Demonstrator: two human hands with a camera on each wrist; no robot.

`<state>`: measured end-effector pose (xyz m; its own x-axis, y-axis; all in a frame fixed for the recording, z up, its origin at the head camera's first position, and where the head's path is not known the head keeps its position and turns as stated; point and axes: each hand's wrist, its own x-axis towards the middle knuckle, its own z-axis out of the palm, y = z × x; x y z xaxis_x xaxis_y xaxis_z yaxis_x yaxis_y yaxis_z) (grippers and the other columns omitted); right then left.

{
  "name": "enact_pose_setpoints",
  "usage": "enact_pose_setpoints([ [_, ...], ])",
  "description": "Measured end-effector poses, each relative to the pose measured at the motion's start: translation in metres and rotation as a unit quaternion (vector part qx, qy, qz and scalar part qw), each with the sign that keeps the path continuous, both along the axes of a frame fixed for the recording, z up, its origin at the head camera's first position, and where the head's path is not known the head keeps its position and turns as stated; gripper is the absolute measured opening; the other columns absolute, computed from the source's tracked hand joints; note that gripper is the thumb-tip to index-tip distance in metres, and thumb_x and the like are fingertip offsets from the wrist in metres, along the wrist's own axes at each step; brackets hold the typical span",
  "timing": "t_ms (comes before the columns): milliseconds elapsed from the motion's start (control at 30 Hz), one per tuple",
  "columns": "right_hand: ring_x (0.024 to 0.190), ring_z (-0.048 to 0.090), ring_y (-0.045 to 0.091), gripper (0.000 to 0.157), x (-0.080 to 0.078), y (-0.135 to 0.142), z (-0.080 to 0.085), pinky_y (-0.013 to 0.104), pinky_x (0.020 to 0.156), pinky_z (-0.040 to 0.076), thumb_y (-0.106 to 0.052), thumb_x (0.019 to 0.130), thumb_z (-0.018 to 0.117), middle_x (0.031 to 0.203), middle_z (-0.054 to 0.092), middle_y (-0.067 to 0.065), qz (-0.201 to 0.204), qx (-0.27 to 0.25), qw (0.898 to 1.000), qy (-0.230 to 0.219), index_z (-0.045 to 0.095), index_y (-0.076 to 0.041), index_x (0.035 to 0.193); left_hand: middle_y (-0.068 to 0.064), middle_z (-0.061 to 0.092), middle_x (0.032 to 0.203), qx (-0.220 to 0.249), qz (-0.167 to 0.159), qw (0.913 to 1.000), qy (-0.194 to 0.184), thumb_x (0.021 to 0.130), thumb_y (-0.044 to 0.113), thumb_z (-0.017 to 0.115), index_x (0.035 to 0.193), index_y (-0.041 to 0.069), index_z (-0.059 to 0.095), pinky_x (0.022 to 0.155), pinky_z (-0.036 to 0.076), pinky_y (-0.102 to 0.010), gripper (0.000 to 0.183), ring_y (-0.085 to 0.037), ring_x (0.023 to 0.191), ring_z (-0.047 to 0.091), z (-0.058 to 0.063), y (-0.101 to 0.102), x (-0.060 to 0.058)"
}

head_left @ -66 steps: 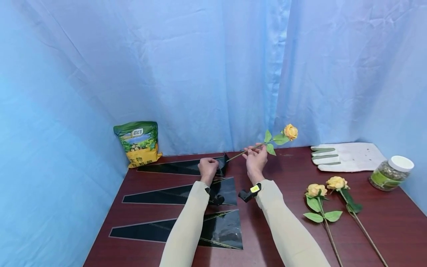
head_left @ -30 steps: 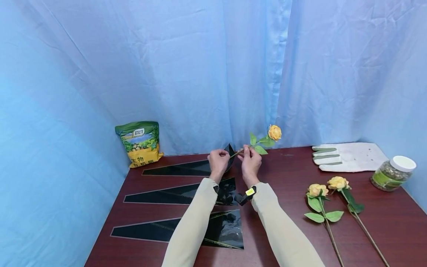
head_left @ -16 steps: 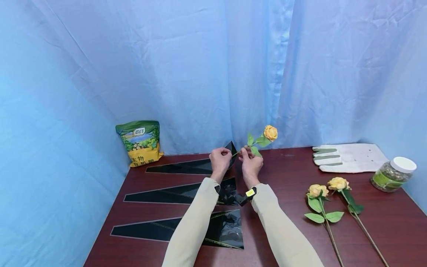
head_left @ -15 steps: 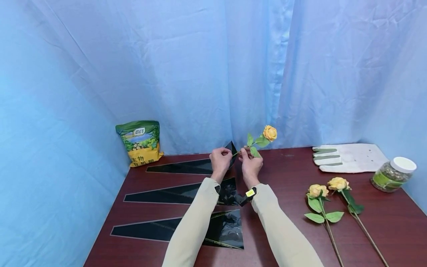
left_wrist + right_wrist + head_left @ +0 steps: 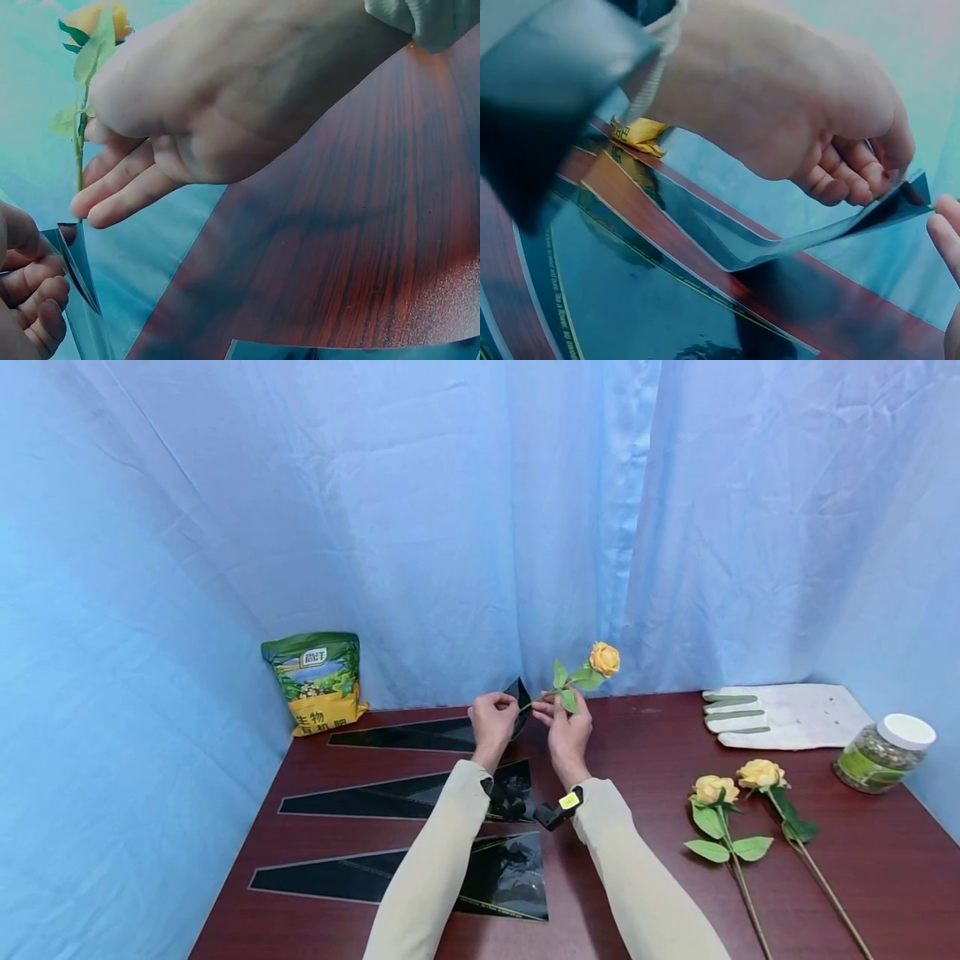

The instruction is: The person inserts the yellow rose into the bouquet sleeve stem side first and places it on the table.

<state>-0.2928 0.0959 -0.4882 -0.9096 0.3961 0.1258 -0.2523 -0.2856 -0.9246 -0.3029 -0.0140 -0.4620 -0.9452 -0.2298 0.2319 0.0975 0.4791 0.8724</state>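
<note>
My left hand (image 5: 492, 720) pinches the raised mouth of the farthest black tapered flower sleeve (image 5: 420, 737); the sleeve hangs open at that end in the right wrist view. Just to the right, my right hand (image 5: 570, 728) holds the stem of a yellow rose (image 5: 603, 658) below its leaves, fingers lying along the stem (image 5: 79, 161). The lower stem runs into the sleeve's mouth (image 5: 75, 262), and its tip is hidden inside. Nearer me, two more flat sleeves lie on the table, a middle one (image 5: 352, 799) and a front one (image 5: 330, 877).
Two yellow roses (image 5: 712, 789) lie at the right, stems towards me. Behind them are a white work glove (image 5: 795, 714) and a jar with a white lid (image 5: 881, 756). A green and yellow bag (image 5: 313, 685) stands at the back left, against the blue curtain (image 5: 420, 543).
My right hand has moved left with the rose, bringing flower and leaves closer to the sleeve. My left hand has shifted slightly right, and the sleeve's mouth now stands higher.
</note>
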Motion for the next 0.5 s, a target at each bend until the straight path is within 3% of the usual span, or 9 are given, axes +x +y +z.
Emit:
enact_pose_setpoints([
  [267,0.069,0.073,0.009,0.018,-0.0016,0.0060,0.0009,0.029,0.070,0.062,0.003,0.097,0.057,0.105,0.068,0.033,-0.035,-0.006,0.999,0.008,0.063,0.002,0.114,-0.007,0.075,0.074,-0.001,0.002,1.0000,-0.006,0.085,0.010,0.069,0.082,0.007,0.079,0.065,0.052,-0.025,0.011,-0.014,0.066,0.063,0.0012,0.0023,0.0025],
  [500,0.068,0.071,0.004,0.018,0.0002,0.0065,-0.0006,0.023,0.065,0.060,-0.004,0.096,0.063,0.107,0.070,0.034,-0.033,0.057,0.998,-0.019,0.064,0.003,0.112,-0.007,0.075,0.075,-0.006,-0.002,1.0000,0.001,0.085,0.009,0.069,0.082,0.007,0.079,0.068,0.053,-0.025,0.011,-0.014,0.067,0.064,0.0057,0.0066,0.0039],
])
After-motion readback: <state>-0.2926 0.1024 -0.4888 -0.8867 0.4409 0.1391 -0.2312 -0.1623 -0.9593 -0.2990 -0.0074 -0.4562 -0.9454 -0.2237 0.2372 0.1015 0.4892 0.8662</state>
